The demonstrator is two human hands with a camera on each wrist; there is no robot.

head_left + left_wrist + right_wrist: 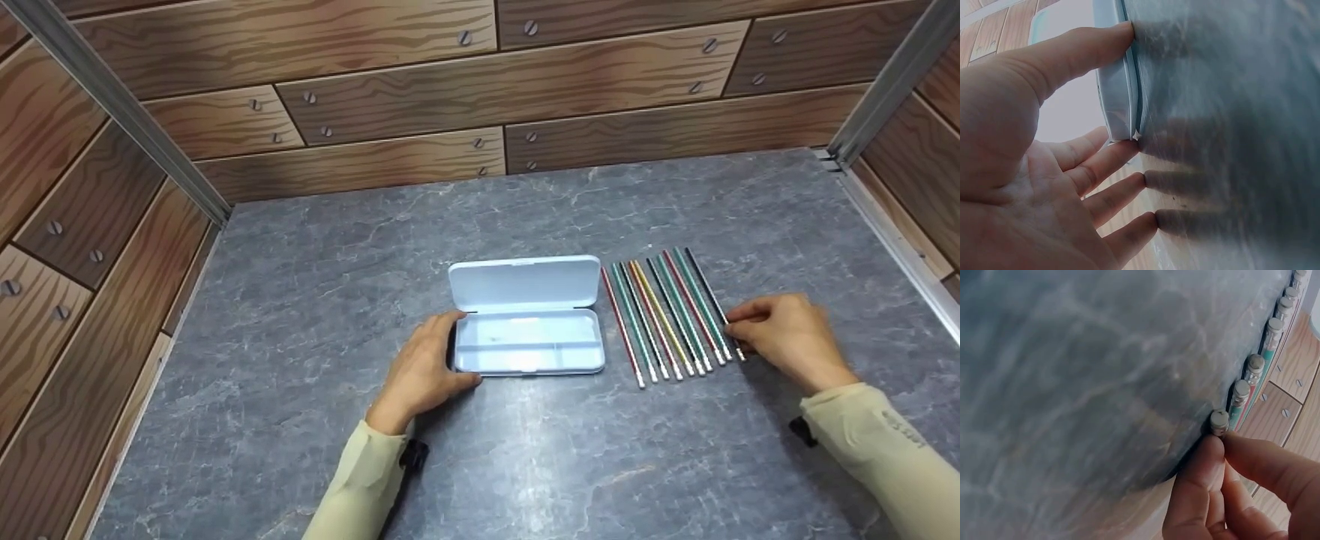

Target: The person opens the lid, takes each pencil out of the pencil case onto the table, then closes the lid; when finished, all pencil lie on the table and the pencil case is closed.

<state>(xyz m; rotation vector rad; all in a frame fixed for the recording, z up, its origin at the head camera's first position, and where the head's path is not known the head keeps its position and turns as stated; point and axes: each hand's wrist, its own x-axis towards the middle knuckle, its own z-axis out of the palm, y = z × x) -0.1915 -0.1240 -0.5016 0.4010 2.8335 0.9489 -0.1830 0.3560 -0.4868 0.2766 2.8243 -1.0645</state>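
Observation:
A pale blue plastic pencil case lies with its lid raised at the back; inside, dividers split the bare tray into compartments. My left hand holds the case's left end, thumb on the front edge and fingers around the side and back. To the right of the case, several striped pencils lie side by side, from a red one to a black one, eraser ends toward me. My right hand pinches that black pencil near its eraser between thumb and fingers.
Everything lies on a grey marbled tabletop. Wood-patterned panels with metal corner posts wall in the back and both sides.

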